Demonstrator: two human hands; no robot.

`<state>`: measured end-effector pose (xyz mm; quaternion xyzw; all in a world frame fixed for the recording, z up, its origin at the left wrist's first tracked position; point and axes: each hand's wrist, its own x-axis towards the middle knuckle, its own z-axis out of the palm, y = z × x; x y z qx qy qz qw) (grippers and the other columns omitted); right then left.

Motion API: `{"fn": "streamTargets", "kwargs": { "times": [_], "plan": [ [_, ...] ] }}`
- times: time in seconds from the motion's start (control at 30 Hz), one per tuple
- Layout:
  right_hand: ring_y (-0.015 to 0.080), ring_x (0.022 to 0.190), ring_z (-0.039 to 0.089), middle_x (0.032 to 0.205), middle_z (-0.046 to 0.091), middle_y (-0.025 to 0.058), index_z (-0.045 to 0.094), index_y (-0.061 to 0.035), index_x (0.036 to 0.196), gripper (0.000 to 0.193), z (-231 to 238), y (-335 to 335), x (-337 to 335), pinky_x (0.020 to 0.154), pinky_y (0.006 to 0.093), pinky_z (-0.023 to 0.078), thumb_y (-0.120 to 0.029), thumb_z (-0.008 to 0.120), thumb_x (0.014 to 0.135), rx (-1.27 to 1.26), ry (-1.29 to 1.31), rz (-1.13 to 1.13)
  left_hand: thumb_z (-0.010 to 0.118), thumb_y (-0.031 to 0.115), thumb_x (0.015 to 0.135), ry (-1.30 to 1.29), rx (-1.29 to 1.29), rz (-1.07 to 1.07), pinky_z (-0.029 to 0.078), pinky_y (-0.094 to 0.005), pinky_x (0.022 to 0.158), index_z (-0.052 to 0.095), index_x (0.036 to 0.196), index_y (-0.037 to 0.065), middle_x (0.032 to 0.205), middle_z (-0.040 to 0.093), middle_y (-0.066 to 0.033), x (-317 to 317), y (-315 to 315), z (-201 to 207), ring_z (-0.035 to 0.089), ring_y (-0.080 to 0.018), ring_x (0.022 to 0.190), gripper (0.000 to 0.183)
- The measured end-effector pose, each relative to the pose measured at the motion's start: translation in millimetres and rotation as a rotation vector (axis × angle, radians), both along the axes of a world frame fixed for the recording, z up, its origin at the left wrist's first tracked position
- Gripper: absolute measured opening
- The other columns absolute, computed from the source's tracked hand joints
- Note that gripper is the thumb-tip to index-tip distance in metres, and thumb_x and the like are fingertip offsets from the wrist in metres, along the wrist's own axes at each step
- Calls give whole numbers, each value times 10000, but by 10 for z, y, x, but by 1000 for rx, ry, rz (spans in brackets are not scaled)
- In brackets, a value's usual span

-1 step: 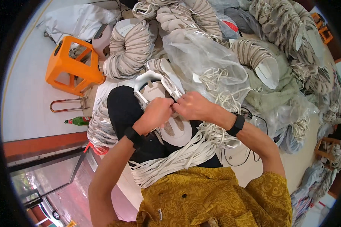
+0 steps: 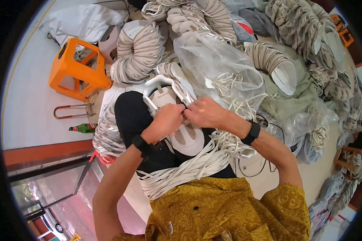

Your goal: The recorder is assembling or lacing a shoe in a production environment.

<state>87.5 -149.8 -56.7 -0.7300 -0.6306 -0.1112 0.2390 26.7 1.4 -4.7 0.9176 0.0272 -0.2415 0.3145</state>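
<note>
Left hand (image 2: 169,119): curled inward over the middle of the shoe upper, knuckles up; fingertips hidden, can't tell how far closed or what, if anything, pinched.
Right hand (image 2: 204,113): curled the same way, meeting the left thumb-side; fingertips out of sight too, can't tell about any lace in grip.
Shoe upper (image 2: 188,141): beige and white, on the lap, toe toward the body, collar pointing away; eyelet zone mostly covered by both hands.
Lace bundle (image 2: 185,170): off-white, draped across the thighs below the toe; single strands hard to trace.
Black trousers (image 2: 132,114): under the upper; partly masked by forearms and laces.
Clear plastic bag (image 2: 213,60): beyond the hands, toward the right; contents mostly blurred, loose laces at the lower edge.
Coiled uppers (image 2: 137,52): stacked in a curved row near the orange stool (image 2: 77,68); count not readable.
Green bottle (image 2: 83,128): lying on the left, one end hidden behind stacked uppers.
Far right: piles cut off by the fisheye rim.
</note>
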Motion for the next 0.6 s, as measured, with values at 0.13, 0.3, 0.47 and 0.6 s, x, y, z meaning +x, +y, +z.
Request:
{"fn": "streamTargets", "kwargs": {
  "times": [0.13,0.3,0.47,0.6],
  "plan": [
    [220,557,555,592,536,53,535,-69,638,92,33,-2,-1,505,327,438,-144,586,628,63,78,-49,494,121,779,-303,137,-17,463,-404,533,549,735,6,582,558,-176,-108,-35,-52,573,-331,579,134],
    [230,612,569,656,573,55,580,-78,686,122,59,4,-72,539,321,446,-159,631,611,86,485,-136,506,92,789,-650,199,-41,451,-382,499,540,737,12,615,566,-173,-312,9,-56,565,-334,565,101],
    [254,605,562,654,573,67,604,-76,702,146,68,157,-136,538,333,441,-204,615,633,20,522,-147,512,89,807,-470,-150,341,454,-289,489,577,808,8,668,588,-123,-382,58,-7,586,-204,553,104],
    [243,539,527,600,552,77,597,-41,660,164,191,206,-138,498,313,411,-205,599,653,85,820,-196,491,99,840,-253,-744,667,456,-218,572,589,934,-16,747,599,-67,-416,81,-50,572,-97,648,178]
  ]
}}
